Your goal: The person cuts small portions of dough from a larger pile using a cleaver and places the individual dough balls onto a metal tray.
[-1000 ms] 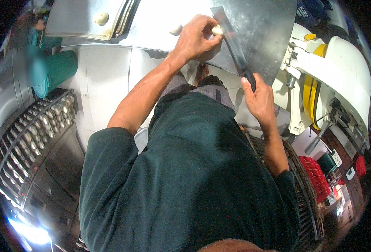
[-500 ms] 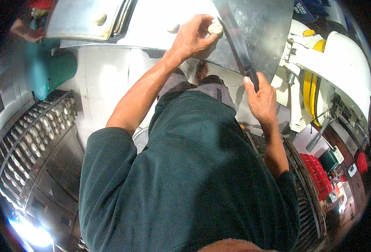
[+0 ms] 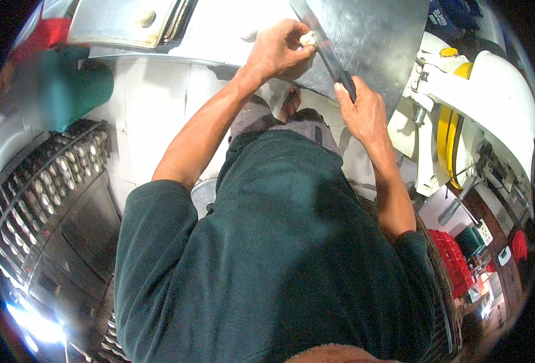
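Observation:
Over the metal table (image 3: 376,36), my left hand (image 3: 279,51) pinches a small pale lump of dough (image 3: 307,39) between thumb and fingers. My right hand (image 3: 362,109) is wrapped round the black handle of a long knife (image 3: 329,55). The knife's blade slants up to the left and passes right beside the dough lump; whether it cuts in I cannot tell. Another pale dough piece (image 3: 248,35) lies on the table just left of my left hand. On a metal tray (image 3: 107,24) farther left sits a rounder dough ball (image 3: 144,17).
A white machine with a yellow wheel (image 3: 452,127) stands against the table's right side. Racks of pale rounded pieces (image 3: 58,175) stand at left, near a person in teal (image 3: 61,91). A red crate (image 3: 449,260) is at lower right, a round metal vessel (image 3: 204,193) by my left side.
My right hand has moved left and up, bringing the knife closer to the dough lump in my left hand. The person at left has shifted.

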### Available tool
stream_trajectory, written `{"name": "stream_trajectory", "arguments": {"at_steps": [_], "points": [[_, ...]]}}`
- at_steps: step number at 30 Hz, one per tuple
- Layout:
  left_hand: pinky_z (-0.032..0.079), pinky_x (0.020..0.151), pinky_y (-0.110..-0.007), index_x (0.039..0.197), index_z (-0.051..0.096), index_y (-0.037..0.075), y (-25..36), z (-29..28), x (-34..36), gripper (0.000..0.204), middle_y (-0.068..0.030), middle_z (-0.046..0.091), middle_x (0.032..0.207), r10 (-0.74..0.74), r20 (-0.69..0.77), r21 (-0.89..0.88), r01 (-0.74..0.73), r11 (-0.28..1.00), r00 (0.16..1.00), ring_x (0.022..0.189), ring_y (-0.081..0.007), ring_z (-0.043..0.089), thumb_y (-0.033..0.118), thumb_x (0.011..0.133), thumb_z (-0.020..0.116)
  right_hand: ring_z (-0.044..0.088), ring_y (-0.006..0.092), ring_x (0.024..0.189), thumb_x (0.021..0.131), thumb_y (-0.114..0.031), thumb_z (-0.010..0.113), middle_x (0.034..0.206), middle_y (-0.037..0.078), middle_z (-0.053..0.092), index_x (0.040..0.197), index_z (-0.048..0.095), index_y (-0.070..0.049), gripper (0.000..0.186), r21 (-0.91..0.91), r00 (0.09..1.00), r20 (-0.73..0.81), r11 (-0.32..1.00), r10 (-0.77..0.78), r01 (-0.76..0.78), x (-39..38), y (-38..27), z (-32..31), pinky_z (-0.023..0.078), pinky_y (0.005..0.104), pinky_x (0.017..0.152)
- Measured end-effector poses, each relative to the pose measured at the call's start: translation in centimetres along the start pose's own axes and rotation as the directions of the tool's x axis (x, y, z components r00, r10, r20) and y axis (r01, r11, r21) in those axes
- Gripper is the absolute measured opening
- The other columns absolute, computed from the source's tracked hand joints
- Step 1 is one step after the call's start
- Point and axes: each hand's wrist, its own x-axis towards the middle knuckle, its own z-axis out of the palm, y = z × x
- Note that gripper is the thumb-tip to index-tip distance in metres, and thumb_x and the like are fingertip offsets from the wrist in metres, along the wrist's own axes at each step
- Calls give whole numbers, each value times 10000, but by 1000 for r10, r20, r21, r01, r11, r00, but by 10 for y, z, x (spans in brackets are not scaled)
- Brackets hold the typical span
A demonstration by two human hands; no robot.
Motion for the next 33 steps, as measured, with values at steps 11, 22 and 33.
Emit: {"name": "stream_trajectory", "arguments": {"at_steps": [11, 22, 33], "points": [[525, 979, -440, 1307, 588, 26, 7, -3, -2, 564, -195, 655, 1189, 288, -34, 61, -286, 956, 957, 1122, -378, 644, 179, 782, 728, 679, 429, 949, 925, -284, 707, 1005, 227, 712, 1155, 647, -15, 360, -331, 935, -198, 918, -293, 218, 61, 49, -32, 514, 512, 849], [561, 909, -375, 1308, 605, 75, -66, -280, -13, 538, -144, 700, 1205, 85, -602, 314, 138, 939, 794, 1012, -253, 694, 171, 809, 785, 579, 366, 1158, 816, -135, 776, 1240, 211, 602, 1283, 586, 6, 523, 5, 752, -58, 753, -656, 658, 115, -116, 77, 474, 457, 992], [551, 908, -392, 1353, 606, 80, -122, -346, 2, 551, -137, 677, 1181, -78, -178, 268, 124, 955, 981, 1074, -295, 644, 118, 814, 711, 664, 359, 970, 824, -156, 780, 1038, 178, 651, 1136, 673, -19, 358, 10, 656, -98, 658, -749, 753, 221, -319, 95, 537, 427, 833]]}}
